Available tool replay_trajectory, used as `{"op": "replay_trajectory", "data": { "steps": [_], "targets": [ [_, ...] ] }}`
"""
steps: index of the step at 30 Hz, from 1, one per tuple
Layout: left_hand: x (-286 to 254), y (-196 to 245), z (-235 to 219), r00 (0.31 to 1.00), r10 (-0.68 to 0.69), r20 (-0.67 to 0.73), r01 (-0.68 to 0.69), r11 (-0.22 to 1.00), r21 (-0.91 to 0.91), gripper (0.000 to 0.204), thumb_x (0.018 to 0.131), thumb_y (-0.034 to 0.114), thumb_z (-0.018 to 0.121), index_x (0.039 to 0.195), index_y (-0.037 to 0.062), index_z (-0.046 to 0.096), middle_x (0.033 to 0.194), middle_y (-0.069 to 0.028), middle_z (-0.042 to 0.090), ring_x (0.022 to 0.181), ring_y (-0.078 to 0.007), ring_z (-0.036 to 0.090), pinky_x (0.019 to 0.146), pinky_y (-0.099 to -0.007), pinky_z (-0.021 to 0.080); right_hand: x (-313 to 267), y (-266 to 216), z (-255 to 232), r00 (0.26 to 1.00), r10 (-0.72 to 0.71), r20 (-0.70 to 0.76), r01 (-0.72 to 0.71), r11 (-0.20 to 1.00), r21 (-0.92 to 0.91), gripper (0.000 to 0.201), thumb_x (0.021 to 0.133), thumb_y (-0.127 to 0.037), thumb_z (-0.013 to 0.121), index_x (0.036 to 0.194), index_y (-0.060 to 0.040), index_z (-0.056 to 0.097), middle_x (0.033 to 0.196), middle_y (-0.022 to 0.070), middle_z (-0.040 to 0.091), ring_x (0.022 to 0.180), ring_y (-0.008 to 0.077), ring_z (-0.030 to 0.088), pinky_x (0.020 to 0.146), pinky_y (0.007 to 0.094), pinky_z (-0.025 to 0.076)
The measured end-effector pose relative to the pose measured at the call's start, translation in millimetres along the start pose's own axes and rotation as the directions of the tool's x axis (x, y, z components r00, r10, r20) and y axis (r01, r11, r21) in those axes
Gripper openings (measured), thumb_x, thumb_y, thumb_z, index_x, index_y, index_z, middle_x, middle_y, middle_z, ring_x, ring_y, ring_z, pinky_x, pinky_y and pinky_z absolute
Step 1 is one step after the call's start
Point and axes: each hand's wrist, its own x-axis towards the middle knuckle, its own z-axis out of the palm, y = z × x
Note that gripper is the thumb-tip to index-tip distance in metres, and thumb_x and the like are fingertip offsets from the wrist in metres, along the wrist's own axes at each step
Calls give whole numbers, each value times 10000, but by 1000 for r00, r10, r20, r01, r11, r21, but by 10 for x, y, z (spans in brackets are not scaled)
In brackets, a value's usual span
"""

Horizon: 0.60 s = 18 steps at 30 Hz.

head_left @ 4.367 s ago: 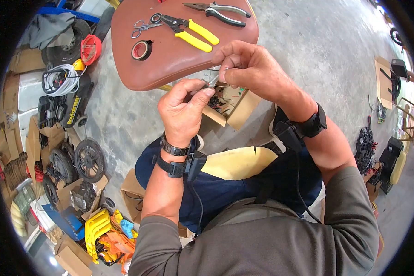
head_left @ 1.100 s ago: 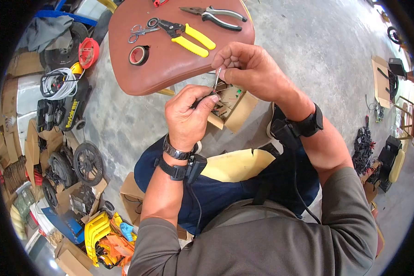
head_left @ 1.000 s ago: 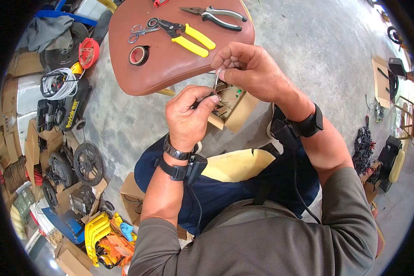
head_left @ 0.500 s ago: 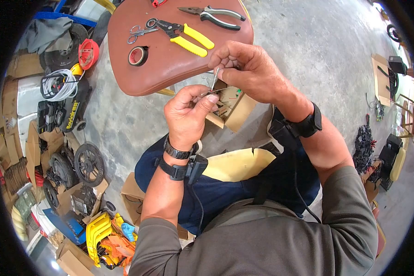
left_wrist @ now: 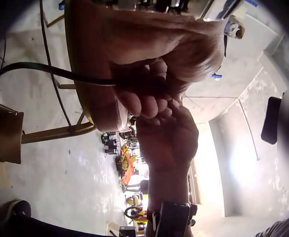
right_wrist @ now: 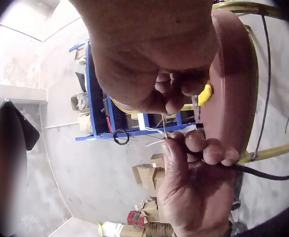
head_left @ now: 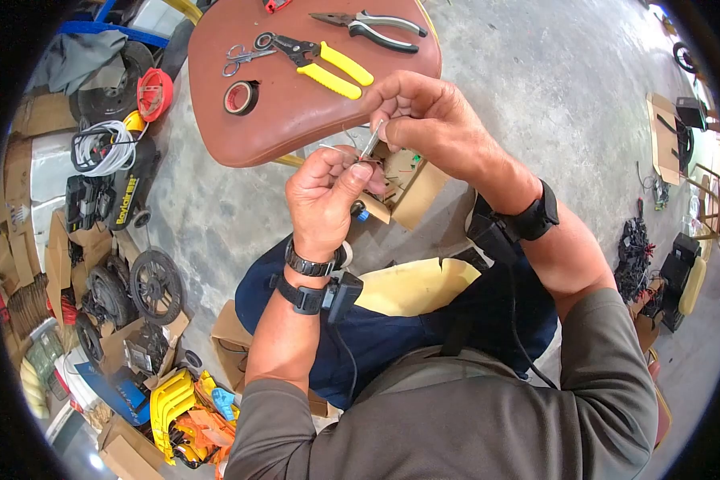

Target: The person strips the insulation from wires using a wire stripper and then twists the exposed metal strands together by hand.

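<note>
My left hand (head_left: 324, 196) pinches the end of a black cable (left_wrist: 50, 69) between thumb and fingers. The cable trails off from the fist in both wrist views. Several thin pale wires (right_wrist: 155, 132) fan out from the cable end, above the left thumb tip. My right hand (head_left: 436, 120) is close beside the left, its thumb and forefinger pinching a silvery-white strand (head_left: 370, 145) that runs down to the left fingertips. A small black and blue piece (head_left: 360, 211) shows just below the left hand.
On the brown padded stool (head_left: 240, 140) lie yellow-handled wire strippers (head_left: 320, 64), pliers (head_left: 368, 30), small scissors (head_left: 246, 58) and a roll of black tape (head_left: 240, 97). An open cardboard box (head_left: 414, 196) with wire scraps stands below the hands. Wheels and boxes crowd the left side.
The left fingers have shifted their grip on the cable, and loose pale wires now stick out above them. The black and blue piece has come into sight. The right hand keeps its pinch.
</note>
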Motion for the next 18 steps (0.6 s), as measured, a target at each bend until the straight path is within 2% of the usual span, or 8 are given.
{"op": "replay_trajectory", "data": {
  "steps": [4, 10, 18],
  "targets": [
    [0, -6, -5, 1000, -31, -7, 30, 999, -45, 118, 951, 75, 631, 1044, 3, 615, 868, -131, 678, 734, -220, 661, 680, -338, 548, -3, -23, 8, 1000, 16, -15, -16, 1000, -4, 206, 859, 31, 587, 1049, -8, 656, 857, -19, 610, 804, 43, 561, 732, 218, 475],
    [9, 44, 18, 994, -107, -34, 104, 991, -85, 174, 979, 151, 604, 1065, 0, 616, 845, -144, 675, 704, -232, 653, 652, -340, 549, -1, 13, 10, 996, -82, -19, 79, 990, -116, 159, 883, 14, 609, 1035, 0, 655, 852, -5, 642, 794, 47, 588, 722, 217, 493],
    [28, 77, 8, 981, -190, -35, 183, 971, -152, 248, 996, 219, 581, 1068, -16, 613, 796, -152, 665, 641, -232, 638, 585, -324, 530, 8, 42, 15, 991, -137, -5, 137, 989, -58, 124, 899, 3, 617, 1013, -5, 663, 873, 9, 665, 807, 54, 607, 713, 223, 508]
  ]
}}
